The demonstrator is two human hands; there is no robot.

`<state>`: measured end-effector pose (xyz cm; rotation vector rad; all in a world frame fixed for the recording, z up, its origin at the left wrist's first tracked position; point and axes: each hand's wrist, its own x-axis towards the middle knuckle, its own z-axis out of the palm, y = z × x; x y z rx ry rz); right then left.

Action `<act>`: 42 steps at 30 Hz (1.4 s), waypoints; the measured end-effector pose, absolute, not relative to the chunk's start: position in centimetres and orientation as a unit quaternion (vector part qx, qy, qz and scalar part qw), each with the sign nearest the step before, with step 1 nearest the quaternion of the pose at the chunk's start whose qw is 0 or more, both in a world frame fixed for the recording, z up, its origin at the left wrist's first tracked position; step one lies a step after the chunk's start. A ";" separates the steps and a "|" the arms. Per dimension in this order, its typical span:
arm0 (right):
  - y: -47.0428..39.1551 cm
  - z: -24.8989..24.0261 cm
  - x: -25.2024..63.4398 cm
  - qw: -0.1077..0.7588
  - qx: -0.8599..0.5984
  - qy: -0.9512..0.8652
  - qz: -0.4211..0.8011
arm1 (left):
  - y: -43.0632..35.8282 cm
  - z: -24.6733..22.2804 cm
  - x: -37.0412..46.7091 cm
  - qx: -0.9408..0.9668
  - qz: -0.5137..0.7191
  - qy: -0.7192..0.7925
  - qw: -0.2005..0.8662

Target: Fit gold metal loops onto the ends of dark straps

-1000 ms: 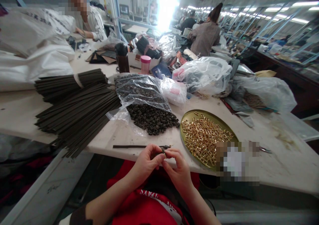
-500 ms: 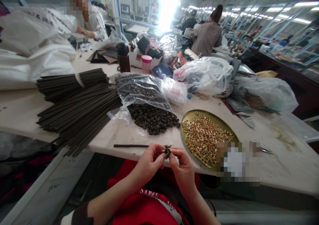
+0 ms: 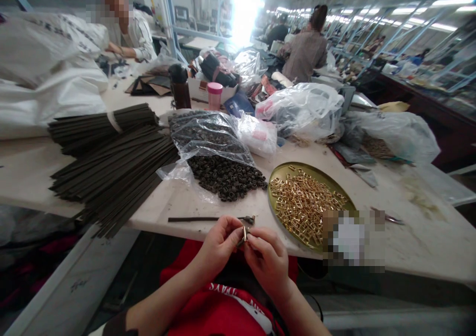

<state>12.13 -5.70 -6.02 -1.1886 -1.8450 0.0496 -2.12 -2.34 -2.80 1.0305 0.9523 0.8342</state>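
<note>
One pale surface (image 3: pixel 161 204), before me. One dark strip (image 3: pixel 193 219), lying crosswise on it, just beyond my fingers. My left hand (image 3: pixel 220 241) and right hand (image 3: pixel 268 259) — both pinched on one gold buckle (image 3: pixel 245 234), neither nearer. Buckle: between my fingertips, long axis pointing roughly away from me.

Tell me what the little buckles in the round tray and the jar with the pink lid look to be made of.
Buckles: probably metal, polished gold finish; they throw bright glints, though plated plastic could look alike.

Jar: likely clear plastic, smooth; its pinkish wall looks see-through, but glass isn't ruled out.
</note>
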 end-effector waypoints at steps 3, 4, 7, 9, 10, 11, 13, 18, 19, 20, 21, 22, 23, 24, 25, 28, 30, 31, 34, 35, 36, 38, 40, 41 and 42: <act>-5.6 -5.9 12.3 0.445 -0.469 -0.763 -0.010 | -2.4 -2.6 -2.2 0.453 0.367 0.423 0.694; -5.5 -5.8 12.3 0.443 -0.467 -0.765 -0.017 | -2.5 -2.6 -2.3 0.454 0.364 0.422 0.695; -5.2 -5.4 12.4 0.442 -0.480 -0.757 -0.029 | -2.5 -2.9 -2.2 0.473 0.356 0.407 0.696; -5.1 -5.4 12.4 0.445 -0.497 -0.744 -0.031 | -2.5 -3.2 -2.1 0.494 0.357 0.397 0.687; -5.0 -5.5 12.5 0.447 -0.503 -0.739 -0.032 | -2.4 -3.4 -1.9 0.499 0.357 0.399 0.681; -5.0 -5.6 12.5 0.449 -0.507 -0.735 -0.034 | -2.4 -3.6 -1.8 0.499 0.354 0.407 0.678; -4.9 -6.0 12.6 0.451 -0.513 -0.729 -0.034 | -2.3 -3.8 -1.5 0.482 0.345 0.432 0.680; -4.7 -6.1 12.8 0.483 -0.547 -0.683 0.020 | -2.1 -3.5 -1.0 0.427 0.326 0.429 0.726; -4.7 -5.9 12.7 0.495 -0.557 -0.665 0.046 | -2.1 -3.4 -1.0 0.420 0.325 0.427 0.732; -4.6 -5.7 12.7 0.506 -0.565 -0.648 0.078 | -2.0 -3.2 -1.0 0.416 0.324 0.427 0.735; -4.6 -5.5 12.6 0.515 -0.570 -0.630 0.112 | -2.0 -3.2 -1.0 0.416 0.323 0.429 0.734; -4.6 -5.3 12.5 0.523 -0.574 -0.612 0.147 | -1.9 -3.1 -1.1 0.420 0.320 0.430 0.732; -4.6 -5.2 12.5 0.531 -0.576 -0.593 0.185 | -1.9 -3.1 -1.1 0.427 0.317 0.430 0.729; -4.6 -5.2 12.4 0.538 -0.578 -0.572 0.224 | -1.9 -3.2 -1.1 0.435 0.313 0.429 0.727; -4.7 -5.2 12.4 0.545 -0.577 -0.549 0.263 | -1.8 -3.2 -1.2 0.445 0.309 0.427 0.724; -5.0 -5.7 12.3 0.556 -0.575 -0.493 0.341 | -1.8 -3.4 -1.4 0.482 0.300 0.427 0.704; -5.2 -6.1 12.3 0.561 -0.577 -0.477 0.352 | -1.8 -3.4 -1.5 0.505 0.297 0.430 0.687; -5.3 -6.3 12.2 0.564 -0.578 -0.475 0.351 | -1.8 -3.3 -1.5 0.517 0.294 0.432 0.678; -5.4 -6.6 12.1 0.568 -0.585 -0.473 0.334 | -1.7 -3.0 -1.5 0.550 0.285 0.444 0.647; -5.4 -6.6 12.0 0.568 -0.589 -0.472 0.327 | -1.6 -2.9 -1.5 0.553 0.286 0.449 0.641; -5.4 -6.5 12.0 0.568 -0.593 -0.473 0.319 | -1.6 -2.8 -1.4 0.553 0.289 0.453 0.636; -5.3 -6.4 12.0 0.567 -0.596 -0.483 0.299 | -1.4 -2.7 -1.3 0.548 0.303 0.454 0.633; -5.2 -6.1 12.0 0.566 -0.588 -0.518 0.255 | -1.3 -2.8 -1.2 0.549 0.311 0.446 0.635; -5.2 -5.9 12.0 0.565 -0.578 -0.544 0.224 | -1.3 -2.8 -1.2 0.550 0.313 0.439 0.637; -5.3 -5.7 12.0 0.562 -0.565 -0.572 0.193 | -1.3 -2.8 -1.2 0.550 0.313 0.433 0.642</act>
